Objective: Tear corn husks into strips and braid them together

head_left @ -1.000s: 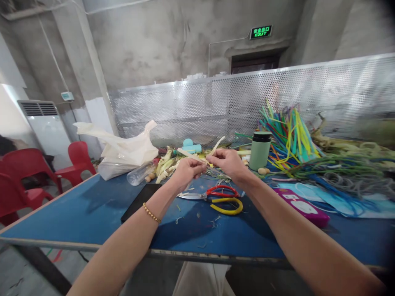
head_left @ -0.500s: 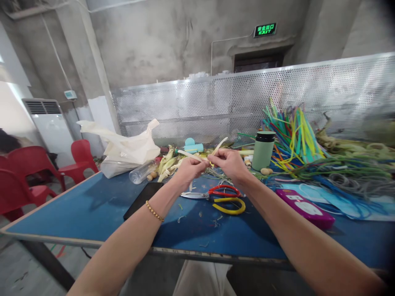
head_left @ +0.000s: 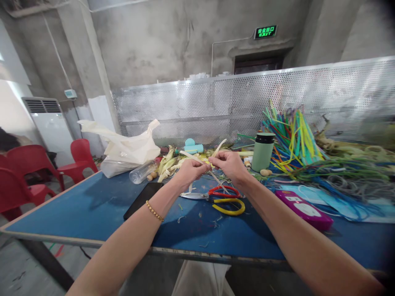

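Pale flat strips, like dried husk, are pinched between my two hands above the table. My left hand (head_left: pixel 191 172) has its fingers closed on one pale strip (head_left: pixel 190 156), whose end points up and left. Close beside it, my right hand (head_left: pixel 228 164) pinches another pale strip (head_left: pixel 219 147) that sticks up to the right. A narrow pale tail (head_left: pixel 219 181) hangs down from between the fingertips. Whether the strips are joined there is hidden by the fingers. Below the hands lie scissors (head_left: pixel 212 197) with one red and one yellow handle.
Left of the hands are a black phone (head_left: pixel 143 199), a clear plastic bottle (head_left: pixel 142 173) and a white plastic bag (head_left: pixel 131 152). To the right stand a green flask (head_left: pixel 263 152), a purple power strip (head_left: pixel 304 209) and colourful strips (head_left: pixel 296 139). A perforated metal panel (head_left: pixel 185 107) runs behind the table.
A narrow pale tail now hangs below my fingertips over the scissors, where none showed before. Both hands have hardly shifted and keep their pinch.
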`<state>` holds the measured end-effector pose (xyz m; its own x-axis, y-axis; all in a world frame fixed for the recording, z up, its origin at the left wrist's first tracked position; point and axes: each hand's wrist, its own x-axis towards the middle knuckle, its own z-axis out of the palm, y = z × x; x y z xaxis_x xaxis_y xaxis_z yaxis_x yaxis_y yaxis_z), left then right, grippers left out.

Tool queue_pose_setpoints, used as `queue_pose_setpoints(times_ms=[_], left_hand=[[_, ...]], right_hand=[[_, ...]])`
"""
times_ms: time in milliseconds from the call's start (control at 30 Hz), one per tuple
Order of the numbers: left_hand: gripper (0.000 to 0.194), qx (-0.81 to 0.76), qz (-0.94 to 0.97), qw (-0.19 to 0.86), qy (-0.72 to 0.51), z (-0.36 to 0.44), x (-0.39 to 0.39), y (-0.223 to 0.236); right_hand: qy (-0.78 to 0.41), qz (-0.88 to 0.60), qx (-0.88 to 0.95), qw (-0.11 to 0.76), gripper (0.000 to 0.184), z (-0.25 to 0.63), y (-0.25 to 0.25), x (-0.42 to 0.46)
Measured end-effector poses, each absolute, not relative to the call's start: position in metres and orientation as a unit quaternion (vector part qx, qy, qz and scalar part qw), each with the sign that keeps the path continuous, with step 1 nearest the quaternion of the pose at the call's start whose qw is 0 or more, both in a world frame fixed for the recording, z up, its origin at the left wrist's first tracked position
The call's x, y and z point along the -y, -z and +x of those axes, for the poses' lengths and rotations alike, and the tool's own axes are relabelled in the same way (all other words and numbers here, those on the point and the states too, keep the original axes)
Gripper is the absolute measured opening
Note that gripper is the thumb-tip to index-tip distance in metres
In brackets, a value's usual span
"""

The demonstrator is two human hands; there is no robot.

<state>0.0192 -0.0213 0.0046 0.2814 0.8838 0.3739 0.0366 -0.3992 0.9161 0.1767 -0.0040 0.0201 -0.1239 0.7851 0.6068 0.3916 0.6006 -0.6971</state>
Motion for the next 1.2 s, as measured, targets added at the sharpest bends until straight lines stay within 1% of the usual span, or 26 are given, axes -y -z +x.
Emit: queue_pose_setpoints(times_ms=[133,233,300,367,433,500,567,667,700,733,767,867,900,1000,1200], left_hand=[[0.028,-0.3,0.661,0.482,-0.491,0.017,0.017,-0.003],[0.019,-0.279,0.65,0.506,-0.494,0.017,0.015,-0.002],[0.014,-0.291,0.648,0.503,-0.492,0.017,0.015,-0.001],[0.012,-0.313,0.65,0.49,-0.489,0.017,0.015,-0.001],[0.011,-0.336,0.658,0.468,-0.485,0.018,0.016,0.0],[0.009,-0.358,0.668,0.444,-0.478,0.019,0.018,0.0],[0.009,-0.371,0.675,0.428,-0.473,0.02,0.019,0.0],[0.014,-0.379,0.689,0.404,-0.468,0.021,0.02,0.001],[0.017,-0.382,0.694,0.393,-0.466,0.021,0.02,0.001],[0.018,-0.387,0.698,0.383,-0.465,0.021,0.019,0.002],[0.018,-0.394,0.701,0.372,-0.464,0.021,0.019,0.003],[0.017,-0.407,0.707,0.344,-0.466,0.022,0.018,0.003],[0.017,-0.407,0.71,0.337,-0.465,0.022,0.019,0.003],[0.017,-0.399,0.715,0.339,-0.464,0.021,0.02,0.001],[0.01,-0.355,0.709,0.396,-0.463,0.016,0.019,-0.001]], right_hand=[[-0.175,-0.408,0.724,0.528,0.029,0.179,-0.022,0.004],[-0.138,-0.426,0.733,0.512,0.034,0.184,-0.023,0.002],[-0.074,-0.449,0.718,0.527,0.034,0.188,-0.025,0.0],[0.011,-0.456,0.687,0.566,0.028,0.19,-0.027,0.0],[0.081,-0.432,0.673,0.595,0.022,0.191,-0.028,0.002],[0.12,-0.398,0.701,0.58,0.02,0.188,-0.028,0.005],[0.156,-0.38,0.735,0.539,0.024,0.184,-0.027,0.01],[0.224,-0.387,0.747,0.492,0.045,0.178,-0.027,0.019],[0.24,-0.389,0.746,0.484,0.049,0.177,-0.027,0.021],[0.251,-0.391,0.748,0.473,0.049,0.177,-0.027,0.023],[0.255,-0.393,0.755,0.459,0.044,0.177,-0.027,0.024],[0.234,-0.405,0.79,0.396,0.021,0.178,-0.025,0.021],[0.22,-0.412,0.799,0.378,0.018,0.179,-0.025,0.019],[0.164,-0.418,0.818,0.36,0.016,0.182,-0.024,0.011],[0.005,-0.351,0.847,0.398,0.011,0.186,-0.027,0.005]])
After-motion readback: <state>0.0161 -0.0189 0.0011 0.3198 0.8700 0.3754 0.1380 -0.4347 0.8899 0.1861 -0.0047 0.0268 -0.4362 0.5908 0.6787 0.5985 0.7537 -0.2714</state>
